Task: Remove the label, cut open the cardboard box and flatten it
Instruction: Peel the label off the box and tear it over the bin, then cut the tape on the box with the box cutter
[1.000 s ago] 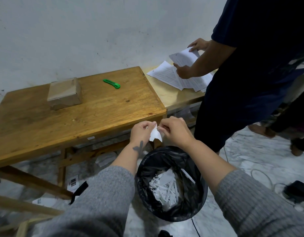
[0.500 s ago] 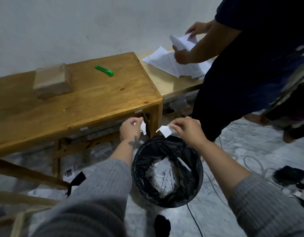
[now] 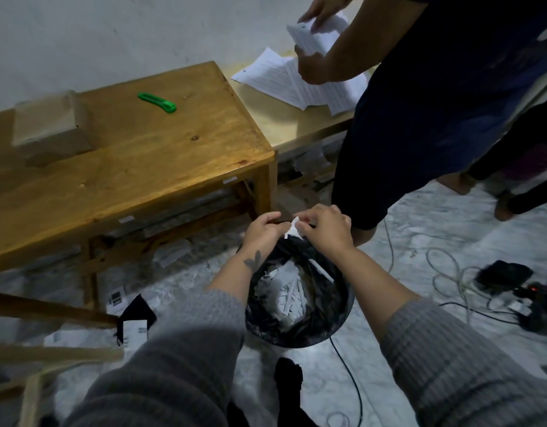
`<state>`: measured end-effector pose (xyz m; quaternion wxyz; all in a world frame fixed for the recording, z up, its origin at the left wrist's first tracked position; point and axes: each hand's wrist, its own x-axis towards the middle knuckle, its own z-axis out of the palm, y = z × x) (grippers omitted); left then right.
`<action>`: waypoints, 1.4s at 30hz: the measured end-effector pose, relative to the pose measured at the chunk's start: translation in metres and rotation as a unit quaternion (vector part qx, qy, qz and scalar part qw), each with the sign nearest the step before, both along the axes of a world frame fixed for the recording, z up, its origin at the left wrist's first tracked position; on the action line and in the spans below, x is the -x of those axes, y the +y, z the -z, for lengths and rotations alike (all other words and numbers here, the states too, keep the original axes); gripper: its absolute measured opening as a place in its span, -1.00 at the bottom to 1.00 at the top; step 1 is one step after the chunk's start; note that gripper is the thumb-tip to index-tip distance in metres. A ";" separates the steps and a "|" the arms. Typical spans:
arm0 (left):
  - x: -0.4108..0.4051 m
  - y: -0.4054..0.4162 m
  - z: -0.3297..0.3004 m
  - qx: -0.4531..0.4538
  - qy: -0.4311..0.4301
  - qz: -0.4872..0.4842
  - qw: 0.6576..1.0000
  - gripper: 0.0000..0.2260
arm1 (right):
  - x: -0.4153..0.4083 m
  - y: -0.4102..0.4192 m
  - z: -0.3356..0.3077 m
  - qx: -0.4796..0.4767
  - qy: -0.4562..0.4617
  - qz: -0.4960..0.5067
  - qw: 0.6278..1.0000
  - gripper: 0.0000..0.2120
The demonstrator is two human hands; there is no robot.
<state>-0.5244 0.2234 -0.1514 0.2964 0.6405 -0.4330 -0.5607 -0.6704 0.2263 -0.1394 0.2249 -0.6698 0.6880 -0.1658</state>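
Note:
A closed brown cardboard box (image 3: 52,126) sits at the left on the wooden table (image 3: 161,167). A green box cutter (image 3: 156,102) lies further right on the tabletop. My left hand (image 3: 263,231) and my right hand (image 3: 324,228) meet over a bin lined with a black bag (image 3: 337,315), both pinching a small white scrap of label (image 3: 293,231). White paper strips lie inside the bin. Both hands are well away from the box and the cutter.
Another person in dark clothes (image 3: 435,103) stands at the right, holding white sheets (image 3: 315,35) over a second table with loose papers (image 3: 297,81). Cables (image 3: 450,272) and a black device lie on the floor at right. Paper scraps lie under the table.
My hands, apart half a second ago with a scrap in each, have come together on one scrap above the bin. The other person has lifted the sheets higher.

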 end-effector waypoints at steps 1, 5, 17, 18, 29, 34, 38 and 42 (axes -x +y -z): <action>0.001 0.001 0.002 -0.006 -0.001 -0.003 1.000 -0.57 | 0.000 0.000 0.003 -0.010 -0.018 0.001 1.000 -0.80; 0.000 0.001 0.018 -0.021 -0.010 0.007 1.000 -0.56 | 0.004 -0.001 0.014 -0.053 -0.041 0.025 0.997 -0.84; -0.001 -0.002 0.032 -0.019 -0.108 0.057 0.992 -0.70 | 0.010 -0.006 0.039 -0.203 -0.011 -0.016 0.979 -0.74; -0.004 -0.004 0.027 -0.014 -0.110 0.059 0.992 -0.72 | 0.008 -0.010 0.034 -0.205 -0.017 -0.027 0.978 -0.73; -0.099 -0.048 -0.075 0.064 -0.274 0.141 0.949 -0.76 | -0.073 -0.081 -0.061 -0.147 -0.023 -0.169 0.974 -0.73; -0.166 -0.071 -0.108 0.101 -0.327 0.074 0.937 -0.76 | -0.142 -0.116 -0.103 -0.107 0.005 -0.231 0.967 -0.72; -0.226 -0.094 -0.122 0.121 -0.325 0.039 0.937 -0.77 | -0.199 -0.147 -0.117 -0.077 0.017 -0.245 0.966 -0.73; -0.295 -0.128 -0.123 0.133 -0.360 0.018 0.923 -0.79 | -0.258 -0.184 -0.120 -0.062 0.011 -0.236 0.970 -0.73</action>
